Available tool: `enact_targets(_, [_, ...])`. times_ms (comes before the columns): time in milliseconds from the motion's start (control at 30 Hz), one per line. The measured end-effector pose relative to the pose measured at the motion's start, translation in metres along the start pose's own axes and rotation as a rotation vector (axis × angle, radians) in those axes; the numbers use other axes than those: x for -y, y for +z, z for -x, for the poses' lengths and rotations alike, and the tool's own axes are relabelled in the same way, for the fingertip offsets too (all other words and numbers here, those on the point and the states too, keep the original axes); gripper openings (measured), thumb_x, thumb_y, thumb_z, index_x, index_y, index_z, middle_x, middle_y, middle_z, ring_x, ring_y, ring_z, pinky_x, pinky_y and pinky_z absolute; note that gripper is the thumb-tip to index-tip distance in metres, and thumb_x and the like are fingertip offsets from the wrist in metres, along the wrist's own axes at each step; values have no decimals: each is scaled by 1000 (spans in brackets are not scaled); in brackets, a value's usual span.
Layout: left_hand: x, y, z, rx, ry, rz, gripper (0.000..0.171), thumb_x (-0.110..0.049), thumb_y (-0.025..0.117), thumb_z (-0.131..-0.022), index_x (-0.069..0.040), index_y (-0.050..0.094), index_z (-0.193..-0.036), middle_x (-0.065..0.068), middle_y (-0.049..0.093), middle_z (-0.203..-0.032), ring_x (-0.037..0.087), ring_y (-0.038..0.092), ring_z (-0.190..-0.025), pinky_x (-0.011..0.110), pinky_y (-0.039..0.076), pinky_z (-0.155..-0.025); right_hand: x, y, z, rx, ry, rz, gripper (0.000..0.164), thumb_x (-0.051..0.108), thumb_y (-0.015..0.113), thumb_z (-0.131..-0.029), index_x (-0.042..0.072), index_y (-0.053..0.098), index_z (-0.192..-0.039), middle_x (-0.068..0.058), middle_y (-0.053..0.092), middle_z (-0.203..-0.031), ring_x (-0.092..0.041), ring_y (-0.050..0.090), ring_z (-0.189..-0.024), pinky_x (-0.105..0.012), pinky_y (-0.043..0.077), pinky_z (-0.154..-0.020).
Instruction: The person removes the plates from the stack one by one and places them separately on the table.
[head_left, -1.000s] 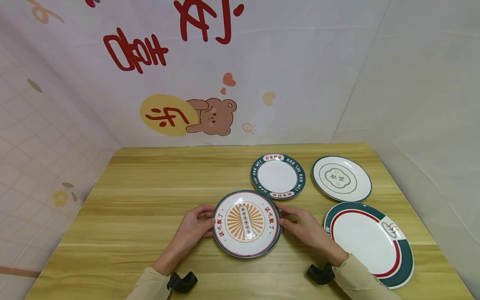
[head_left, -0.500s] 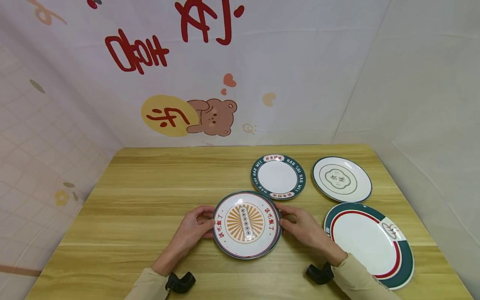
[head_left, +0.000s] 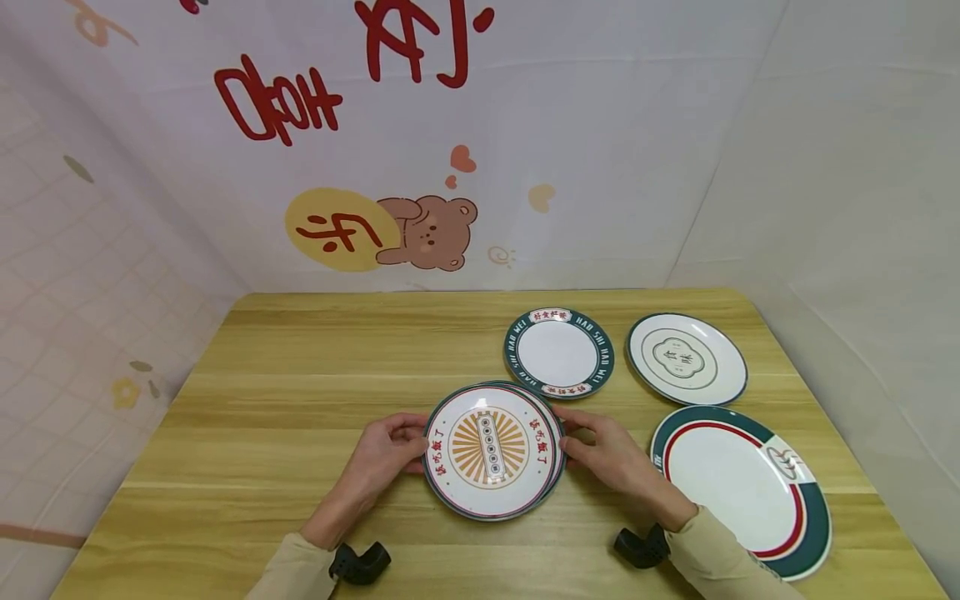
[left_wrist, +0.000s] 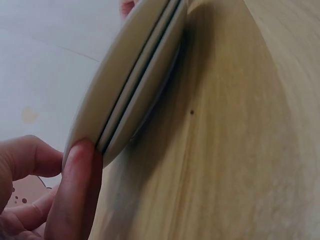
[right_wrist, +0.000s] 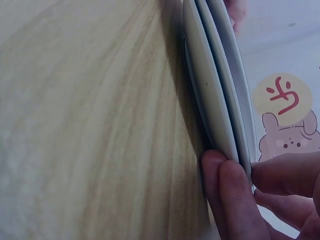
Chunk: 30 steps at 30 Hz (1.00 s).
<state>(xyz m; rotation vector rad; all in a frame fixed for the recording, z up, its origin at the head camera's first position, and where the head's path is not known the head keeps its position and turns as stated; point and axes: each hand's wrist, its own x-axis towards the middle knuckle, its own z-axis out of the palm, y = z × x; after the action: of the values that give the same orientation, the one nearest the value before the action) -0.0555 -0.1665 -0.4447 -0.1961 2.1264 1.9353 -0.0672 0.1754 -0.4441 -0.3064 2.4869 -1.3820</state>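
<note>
A small stack of plates (head_left: 465, 467) sits at the front middle of the table in the head view. Its top plate is white with an orange sunburst, red characters and a dark green rim. My left hand (head_left: 386, 454) pinches the stack's left rim, and my right hand (head_left: 607, 454) grips the right rim. In the left wrist view the plate edges (left_wrist: 117, 80) lie layered, a finger (left_wrist: 80, 175) against them. From the right wrist, the plate edges (right_wrist: 217, 85) fan slightly apart between thumb (right_wrist: 285, 175) and fingers (right_wrist: 237, 195). Under the top plate, most of the others are hidden.
Just behind the stack lies a green-rimmed plate (head_left: 558, 354) with lettering. A white plate with a thin dark rim (head_left: 686, 358) is at the back right. In front of that, an oval platter (head_left: 727, 483) sits beside my right forearm. A printed wall cloth (head_left: 585, 167) borders the table (head_left: 300, 375).
The top plate has slid slightly left over those below, so more of the lower rims shows on the right. Both hands stay at the stack's sides. The other plates lie still.
</note>
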Motion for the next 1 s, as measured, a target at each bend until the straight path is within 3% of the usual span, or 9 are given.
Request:
enact_targets(167, [2, -3, -2, -13, -18, 49, 38, 7, 67, -89, 11, 64, -126, 14, 68, -94, 19, 67, -81, 31, 63, -65, 0, 0, -1, 3, 9, -2, 49, 6, 65, -98, 5, 57, -147, -11, 70, -118, -23, 66, -106, -24, 58, -78])
enact_targets(533, [3, -12, -4, -46, -22, 119, 37, 7, 69, -89, 15, 64, -125, 13, 69, -92, 18, 68, -79, 31, 63, -65, 1, -1, -1, 5, 33, -37, 49, 5, 65, -98, 5, 58, -147, -17, 64, -136, -24, 64, -107, -25, 60, -75])
enact_targets(1000, [-6, -24, -12, -119, -56, 217, 36, 6, 68, -93, 14, 63, -127, 15, 74, -101, 18, 72, -80, 29, 63, -70, -1, 1, 0, 7, 37, -106, 50, 3, 64, -98, 2, 56, -147, -22, 59, -141, -26, 64, -105, -28, 62, -73])
